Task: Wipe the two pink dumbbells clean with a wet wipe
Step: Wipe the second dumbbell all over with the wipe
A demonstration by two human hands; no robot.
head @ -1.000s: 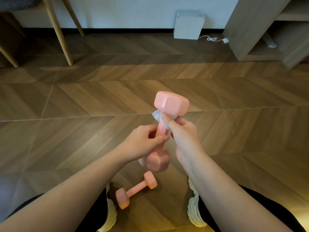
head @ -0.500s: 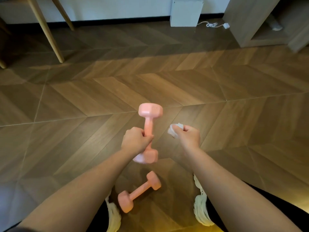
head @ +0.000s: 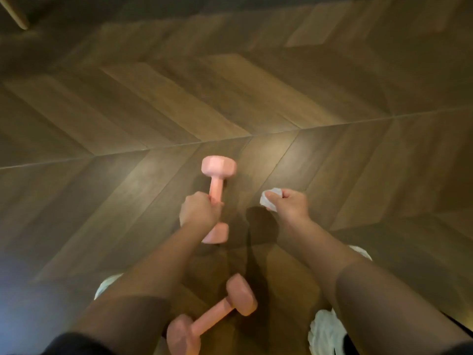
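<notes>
Gripping the bar of one pink dumbbell [head: 217,185], the left hand [head: 198,212] has its fingers curled round the handle. The far head points away from the person and the near head shows just below the wrist. Through the blur I cannot tell whether this dumbbell touches the wooden floor [head: 153,119] or hangs just above it. To the right of that dumbbell and apart from it, the right hand [head: 289,207] pinches a crumpled white wet wipe [head: 270,199] between thumb and curled fingers; the wipe does not touch the dumbbell. Nearer the person than the held dumbbell, the second pink dumbbell [head: 212,317] lies slanted on the floor between two white shoes [head: 325,331]. Far beyond the held dumbbell, toward the left, a pale wooden leg [head: 15,14] shows.
</notes>
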